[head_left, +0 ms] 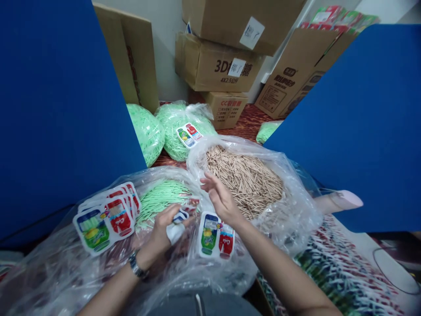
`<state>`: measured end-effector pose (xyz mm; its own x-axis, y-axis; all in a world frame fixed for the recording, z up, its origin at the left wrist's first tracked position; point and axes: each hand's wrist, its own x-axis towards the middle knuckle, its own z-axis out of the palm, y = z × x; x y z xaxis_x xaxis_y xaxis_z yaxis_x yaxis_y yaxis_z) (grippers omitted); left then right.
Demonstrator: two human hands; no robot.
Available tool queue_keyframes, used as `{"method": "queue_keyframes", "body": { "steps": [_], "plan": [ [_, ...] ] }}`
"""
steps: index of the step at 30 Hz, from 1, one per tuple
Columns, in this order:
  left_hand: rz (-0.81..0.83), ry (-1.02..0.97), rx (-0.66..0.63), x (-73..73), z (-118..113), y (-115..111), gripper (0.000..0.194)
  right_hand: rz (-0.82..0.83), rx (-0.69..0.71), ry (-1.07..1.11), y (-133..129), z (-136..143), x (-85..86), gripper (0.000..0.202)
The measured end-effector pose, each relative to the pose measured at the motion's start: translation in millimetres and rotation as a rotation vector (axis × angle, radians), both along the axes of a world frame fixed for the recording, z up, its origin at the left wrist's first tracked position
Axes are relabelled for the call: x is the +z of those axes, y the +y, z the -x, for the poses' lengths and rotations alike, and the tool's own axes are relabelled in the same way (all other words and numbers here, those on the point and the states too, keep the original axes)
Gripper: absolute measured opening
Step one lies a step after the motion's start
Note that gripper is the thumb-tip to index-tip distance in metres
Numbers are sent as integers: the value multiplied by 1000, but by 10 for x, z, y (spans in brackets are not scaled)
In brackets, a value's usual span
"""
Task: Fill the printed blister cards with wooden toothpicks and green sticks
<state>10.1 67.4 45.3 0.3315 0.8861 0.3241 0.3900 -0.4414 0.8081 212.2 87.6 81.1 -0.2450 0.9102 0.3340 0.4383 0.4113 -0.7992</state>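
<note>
My left hand [162, 228], with a wristwatch at the wrist, is closed on a bent printed pack [181, 216] with white, blue and red showing. Its exact shape is partly hidden by the fingers. Light green sticks [161, 195] lie in an open clear bag just beyond it. My right hand [222, 199] is raised with its fingers apart, holding nothing, beside an open bag of brown sticks [245, 180]. Below that hand lies a twin-bottle pack [208, 239] with a green lemon half and a red cola half. Several similar packs [98, 228] are piled at left.
Another twin pack [189, 134] rests on a tied bag of green sticks [171, 147]. Blue panels [66, 109] stand at both sides. Cardboard boxes [210, 61] are stacked at the back. A pale tube-like object [340, 201] juts out at right, above a patterned cloth [342, 267].
</note>
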Motion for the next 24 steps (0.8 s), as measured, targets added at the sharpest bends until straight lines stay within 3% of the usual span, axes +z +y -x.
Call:
{"method": "queue_keyframes", "body": {
  "steps": [2, 6, 9, 12, 15, 17, 20, 22, 24],
  "plan": [
    [-3, -20, 99, -28, 100, 22, 14, 46, -37, -191, 60, -15, -140, 28],
    [-15, -37, 219, -87, 264, 15, 15, 209, 36, -673, 24, 173, -522, 12],
    [-67, -38, 204, -123, 324, -27, 12, 273, -40, -863, -39, 363, -732, 17],
    [-141, -29, 128, -138, 365, -68, 9, 301, -55, -951, -48, 389, -717, 28],
    [-139, -5, 76, -134, 400, -91, 8, 262, 41, -730, -40, 236, -460, 40],
    [-124, 9, 63, -127, 405, -97, 10, 221, 117, -430, -52, 119, -220, 51],
    [-104, 19, 5, -120, 369, -97, 11, 226, 84, 65, -99, 53, 92, 64],
    [-96, 15, -38, -113, 327, -99, 11, 200, 43, 271, -141, 97, 208, 66],
    [-82, 12, -58, -96, 288, -107, 13, 104, 46, 312, -179, 178, 245, 61]
  ]
}}
